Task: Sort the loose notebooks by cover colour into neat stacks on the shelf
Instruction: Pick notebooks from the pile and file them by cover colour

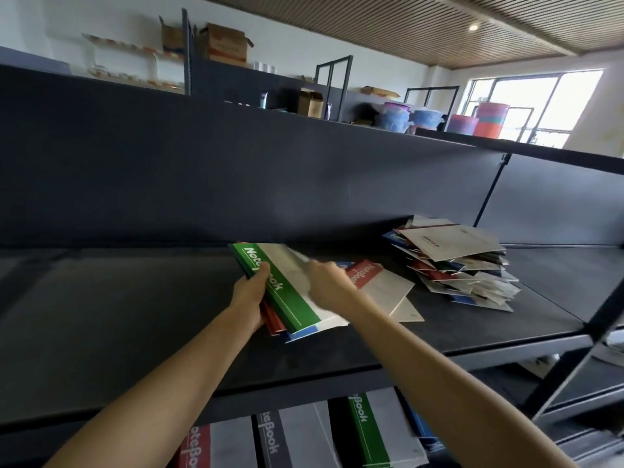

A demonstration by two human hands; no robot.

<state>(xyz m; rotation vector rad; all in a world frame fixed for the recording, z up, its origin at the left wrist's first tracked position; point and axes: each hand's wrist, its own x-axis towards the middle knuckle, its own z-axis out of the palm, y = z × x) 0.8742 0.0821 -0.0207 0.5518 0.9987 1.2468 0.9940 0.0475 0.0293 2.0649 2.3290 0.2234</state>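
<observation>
White letters reading "NoteBook" run along the green strip of the green notebook (287, 292). The same word shows on the red strip of a red notebook (366, 276) lying flat just to its right. The green one tops a small stack (275, 320) with red and blue covers under it. The left hand (251, 293) grips this stack at its left edge, thumb curled over the lettering. The right hand (326, 287) is on the white part of the green cover, but blur hides how its fingers lie. Far right, a loose pile (459, 268) of notebooks sprawls on the same dark shelf (118, 315); the print on its top white cover is too small to read. Below, more notebooks (293, 437) show red, grey and green strips. Beyond are white walls, a slatted ceiling, cardboard boxes (224, 42) and a bright window (526, 103).
</observation>
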